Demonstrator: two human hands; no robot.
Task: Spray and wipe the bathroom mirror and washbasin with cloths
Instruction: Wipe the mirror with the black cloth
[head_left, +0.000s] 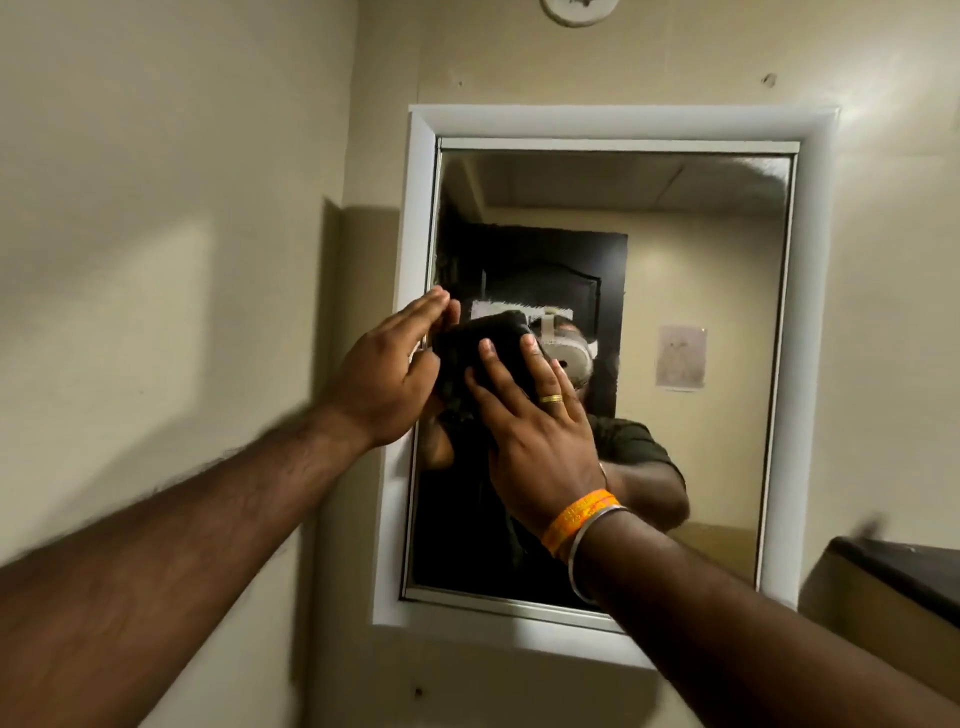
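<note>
Dark cloth, white frame, beige walls

You press a black cloth (480, 353) against the mirror (701, 260), whose frame (623, 122) is white; your wall (156, 208) is plain beige, your right wrist wears an orange band (576, 519) and silver bangle (579, 561), and your ring (550, 398) is gold.

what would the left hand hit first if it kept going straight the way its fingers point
Probably the glass of the white-framed mirror near its left edge: the left hand points up and forward beside the dark cloth, fingertips seemingly close to the glass, though depth is unclear.
</note>
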